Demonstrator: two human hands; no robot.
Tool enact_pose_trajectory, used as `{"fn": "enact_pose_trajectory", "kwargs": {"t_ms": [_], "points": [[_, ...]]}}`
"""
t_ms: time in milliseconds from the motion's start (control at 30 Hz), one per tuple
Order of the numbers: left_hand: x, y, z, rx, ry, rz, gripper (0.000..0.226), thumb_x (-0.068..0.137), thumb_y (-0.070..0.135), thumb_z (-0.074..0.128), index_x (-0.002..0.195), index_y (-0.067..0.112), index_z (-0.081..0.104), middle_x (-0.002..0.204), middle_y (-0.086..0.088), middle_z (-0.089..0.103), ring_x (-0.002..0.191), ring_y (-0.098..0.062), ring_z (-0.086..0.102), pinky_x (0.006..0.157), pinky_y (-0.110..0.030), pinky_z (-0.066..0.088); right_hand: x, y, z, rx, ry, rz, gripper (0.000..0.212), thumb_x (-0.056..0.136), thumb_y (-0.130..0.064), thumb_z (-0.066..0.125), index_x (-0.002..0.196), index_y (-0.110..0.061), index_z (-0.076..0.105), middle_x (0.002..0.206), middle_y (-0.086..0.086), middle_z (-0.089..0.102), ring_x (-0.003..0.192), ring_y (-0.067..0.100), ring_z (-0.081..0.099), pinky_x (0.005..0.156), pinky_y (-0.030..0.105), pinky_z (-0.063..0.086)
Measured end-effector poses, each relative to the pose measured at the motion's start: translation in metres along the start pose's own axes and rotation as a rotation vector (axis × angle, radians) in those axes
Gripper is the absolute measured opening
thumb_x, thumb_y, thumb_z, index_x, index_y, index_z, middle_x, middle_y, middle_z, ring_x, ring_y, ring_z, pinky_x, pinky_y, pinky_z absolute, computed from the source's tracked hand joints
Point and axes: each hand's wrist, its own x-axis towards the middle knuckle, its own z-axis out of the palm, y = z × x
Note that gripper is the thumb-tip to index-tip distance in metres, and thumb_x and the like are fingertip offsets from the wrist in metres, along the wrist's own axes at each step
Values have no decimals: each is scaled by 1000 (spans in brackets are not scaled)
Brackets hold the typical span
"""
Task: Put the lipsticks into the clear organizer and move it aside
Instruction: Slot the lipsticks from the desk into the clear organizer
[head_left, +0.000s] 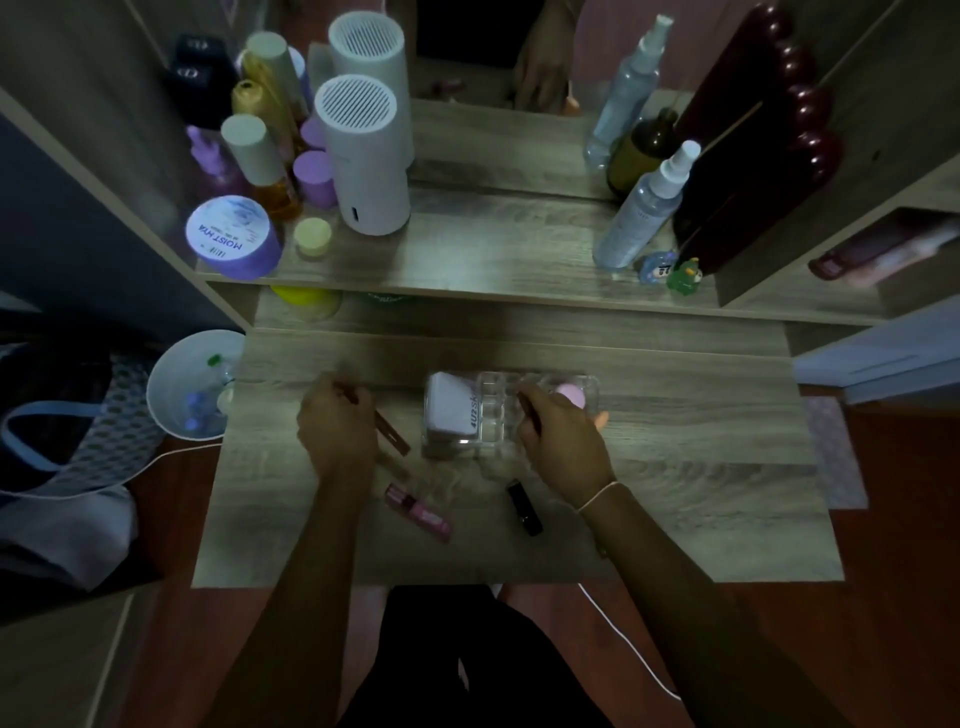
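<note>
Now the right hand is over the clear organizer, fingers pinched on a slim dark lipstick whose tip angles down toward the small cells at the organizer's middle; the left hand is out to the side, closed around another thin stick, with a brown tube lying on the wooden table just beside it. The risk here is a miss: those cells look narrow, the light is dim and the plastic is see-through, so the tip could catch a divider and tip the lipstick out, or nudge the light organizer along the table, since neither hand braces it. Inside the organizer, a white box fills the left compartment and a pink round piece sits at the right end; the middle cells look empty, though glare makes that uncertain. A pink lipstick and a black lipstick lie loose on the table nearer the person, and a trailing forearm could roll them off.
</note>
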Motion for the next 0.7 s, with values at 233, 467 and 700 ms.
{"fn": "enact_pose_trajectory", "kwargs": {"t_ms": [233,467,700], "points": [[14,38,-22,-218,89,315,24,90,20,60,111,9,61,108,-14,65,96,-17,60,85,-33,50,17,-1,-5,26,6,94,24,90,-17,59,114,-14,62,100,11,70,98,30,63,89,48,51],[-6,74,10,-321,-214,633,25,87,8,65,110,0,61,106,-18,64,91,-15,62,77,-9,49,33,-1,-9,45,-63,176,17,86,-14,64,101,-7,67,104,17,68,94,30,64,87,48,53],[-12,68,32,-275,-368,734,24,86,5,66,109,-1,61,104,-19,66,90,-17,63,79,-16,48,39,1,-9,18,-48,173,19,82,-8,67,101,-9,70,109,15,63,96,27,61,85,35,51]]}}
